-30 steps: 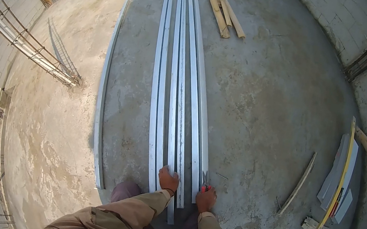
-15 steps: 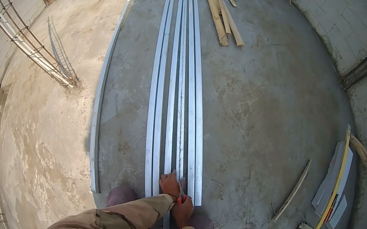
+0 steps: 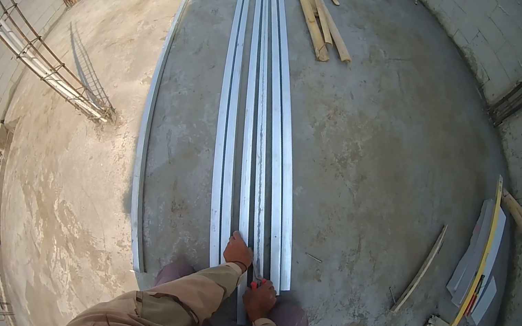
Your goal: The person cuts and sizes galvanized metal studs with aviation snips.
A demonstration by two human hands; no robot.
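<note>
Now the right hand (image 3: 260, 300) is at the near ends of the middle metal profiles (image 3: 245, 181), whereas a second ago it was by the end of the rightmost one. It brought the red-handled tool (image 3: 256, 282) along. Half a second ago the two hands were nearly touching; a narrow gap has since opened between them, the left hand (image 3: 238, 252) having shifted slightly forward and to the left. On the right, a purple-clad knee (image 3: 292, 320) shows beside the forearm, which it did not a second ago. The profiles lie much as before, lengthwise on the concrete floor (image 3: 376, 183).

Both arms reach forward and inward from the bottom of the view in tan sleeves (image 3: 181, 299), the left one slanting across more, the right one shorter and bent close to the body. The left hand rests knuckles up on the middle profiles, its fingers bent; whether it grips or only presses cannot be told. The right hand is closed around the tool's red handle, its metal end pointing forward beside the profiles; contact is too small to judge. Beneath the hands, one profile end (image 3: 241, 313) sticks out towards the person, between the knees.
</note>
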